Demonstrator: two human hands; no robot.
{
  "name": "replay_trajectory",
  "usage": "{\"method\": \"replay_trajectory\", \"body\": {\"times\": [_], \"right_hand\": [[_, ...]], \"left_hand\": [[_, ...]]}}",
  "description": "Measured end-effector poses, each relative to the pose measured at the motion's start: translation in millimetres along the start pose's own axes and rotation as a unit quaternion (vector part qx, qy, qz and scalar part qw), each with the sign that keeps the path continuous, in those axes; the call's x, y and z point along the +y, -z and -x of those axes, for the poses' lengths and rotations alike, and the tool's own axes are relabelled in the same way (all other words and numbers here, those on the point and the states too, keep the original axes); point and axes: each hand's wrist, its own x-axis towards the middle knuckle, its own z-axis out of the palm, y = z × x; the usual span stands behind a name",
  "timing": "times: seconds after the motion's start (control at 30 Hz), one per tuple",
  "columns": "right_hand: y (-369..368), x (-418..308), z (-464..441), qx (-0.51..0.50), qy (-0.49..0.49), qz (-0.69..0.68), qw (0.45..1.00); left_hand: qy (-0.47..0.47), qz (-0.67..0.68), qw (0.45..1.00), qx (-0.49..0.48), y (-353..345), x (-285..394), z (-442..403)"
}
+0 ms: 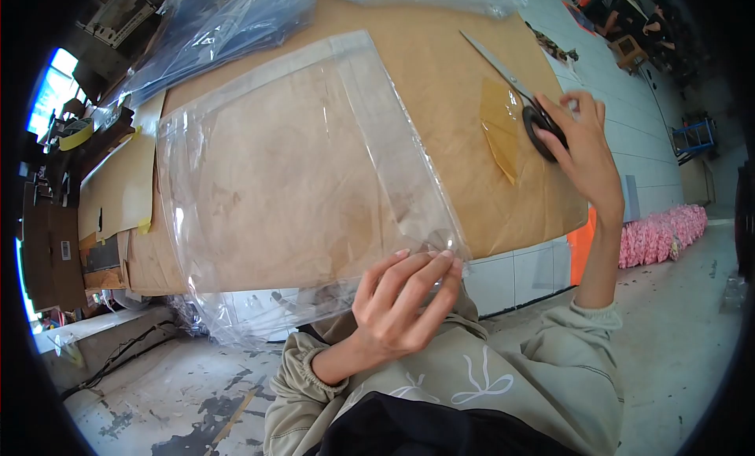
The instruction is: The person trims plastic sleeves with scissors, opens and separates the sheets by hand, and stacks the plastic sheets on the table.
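Left grip pinches clear plastic; right grip, half open, touches scissors.

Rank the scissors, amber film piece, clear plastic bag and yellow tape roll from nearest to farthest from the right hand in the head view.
From the right hand:
1. Scissors: at its fingers.
2. Amber film piece: just left of the scissors.
3. Clear plastic bag: mid-table.
4. Yellow tape roll: far left.

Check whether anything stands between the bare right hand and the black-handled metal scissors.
Nothing visible does: the bare right hand is right at the black-handled metal scissors. The glossy amber film strip lies on their far side from it.
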Motion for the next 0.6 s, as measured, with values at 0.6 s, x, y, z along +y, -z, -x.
{"method": "replay_trajectory", "body": {"times": [0.6], "right_hand": [[50.0,-128.8,178.8,-0.235,-0.402,-0.676,0.571]], "left_hand": [[0.006,0.018,1.0,-0.007,-22.5,-2.5,-12.7]]}}
